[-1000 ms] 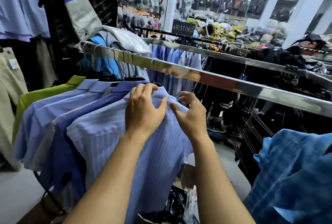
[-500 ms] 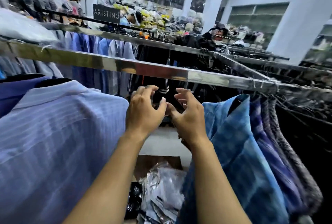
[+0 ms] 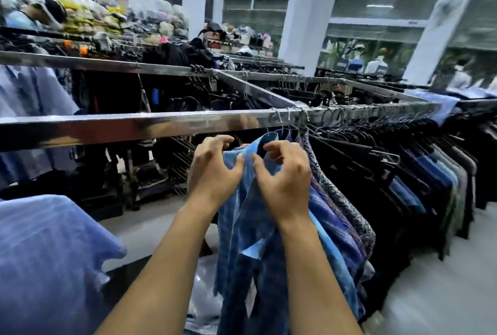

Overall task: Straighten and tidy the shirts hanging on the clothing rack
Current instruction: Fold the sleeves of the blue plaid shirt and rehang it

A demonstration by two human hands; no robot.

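Fingers first: my left hand (image 3: 212, 170) has its thumb and curled fingertips pinched on the left side of the collar of the blue shirt (image 3: 242, 227), and my right hand (image 3: 285, 178) is doing the same on the right side, fingers bent into a claw with the fabric bunched under them. So both are closed on cloth, not wide open, though exactly how tight I honestly can't tell with the blur. The collar's light blue inside pokes up between the two hands.

That shirt hangs just under the shiny rail (image 3: 134, 126), first in the row. Right beside it on the right come a purple-blue plaid shirt (image 3: 333, 227), a grey patterned one (image 3: 347, 200), then a long packed run of dark clothes (image 3: 419, 173) on black hangers.

Off to the lower left there's a striped blue shirt (image 3: 45, 254), well apart from the one I'm holding. Clear plastic bags (image 3: 204, 294) sit on the floor below my arms.
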